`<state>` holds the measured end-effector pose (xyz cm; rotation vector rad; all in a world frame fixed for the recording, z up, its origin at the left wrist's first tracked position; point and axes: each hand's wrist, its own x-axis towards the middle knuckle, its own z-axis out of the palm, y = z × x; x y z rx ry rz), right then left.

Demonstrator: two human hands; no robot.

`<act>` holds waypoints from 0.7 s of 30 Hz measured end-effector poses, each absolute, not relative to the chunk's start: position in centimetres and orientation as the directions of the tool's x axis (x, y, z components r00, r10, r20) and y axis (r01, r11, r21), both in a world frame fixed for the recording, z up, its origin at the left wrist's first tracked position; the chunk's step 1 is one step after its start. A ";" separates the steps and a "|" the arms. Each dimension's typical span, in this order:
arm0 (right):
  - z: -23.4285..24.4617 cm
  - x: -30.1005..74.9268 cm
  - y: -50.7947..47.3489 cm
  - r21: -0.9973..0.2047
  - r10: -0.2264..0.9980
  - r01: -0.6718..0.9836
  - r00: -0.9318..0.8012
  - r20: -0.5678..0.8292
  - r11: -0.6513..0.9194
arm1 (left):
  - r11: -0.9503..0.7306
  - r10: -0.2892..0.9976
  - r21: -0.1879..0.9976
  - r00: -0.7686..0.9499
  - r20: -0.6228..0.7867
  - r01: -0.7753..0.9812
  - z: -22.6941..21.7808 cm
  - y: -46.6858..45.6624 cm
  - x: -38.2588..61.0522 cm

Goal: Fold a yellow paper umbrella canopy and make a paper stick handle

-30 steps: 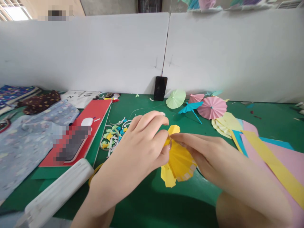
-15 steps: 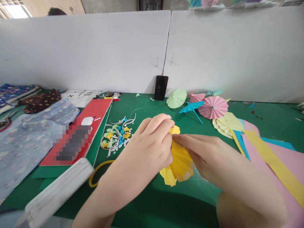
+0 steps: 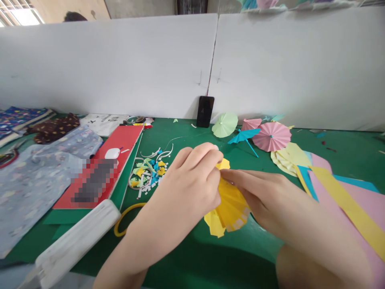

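While the left hand (image 3: 197,176) arches, the right hand (image 3: 262,189) points leftward.

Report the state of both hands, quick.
Left hand: closed, fingers curled, holding the yellow pleated paper.
Right hand: closed, holding the same paper.

Paper scraps (image 3: 161,171) lie left of the held paper (image 3: 231,206).

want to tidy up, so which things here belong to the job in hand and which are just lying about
Likely the job's:
yellow pleated paper, in left hand and right hand
paper umbrellas, similarly pleated
coloured sheets

Seemingly just lying about:
black phone
small white case
patterned cloth
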<state>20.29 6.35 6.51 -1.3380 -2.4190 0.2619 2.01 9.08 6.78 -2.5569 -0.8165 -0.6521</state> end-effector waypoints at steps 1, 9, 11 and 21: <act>6.4 20.4 6.4 -0.324 0.842 0.777 -0.493 0.221 0.540 | -0.764 0.446 -0.200 0.726 0.523 0.614 6.9 9.1 2.0; 6.4 21.0 6.5 -0.309 0.810 0.752 -0.506 0.296 0.583 | -0.779 0.472 -0.141 0.718 0.511 0.611 7.4 9.1 1.8; 6.5 21.0 6.4 -0.300 0.815 0.764 -0.486 0.315 0.571 | -0.785 0.467 -0.118 0.707 0.531 0.608 7.5 9.1 1.6; 6.6 21.5 6.3 -0.326 0.886 0.827 -0.395 0.241 0.458 | -0.689 0.613 0.120 0.485 0.624 0.715 8.7 9.6 -0.3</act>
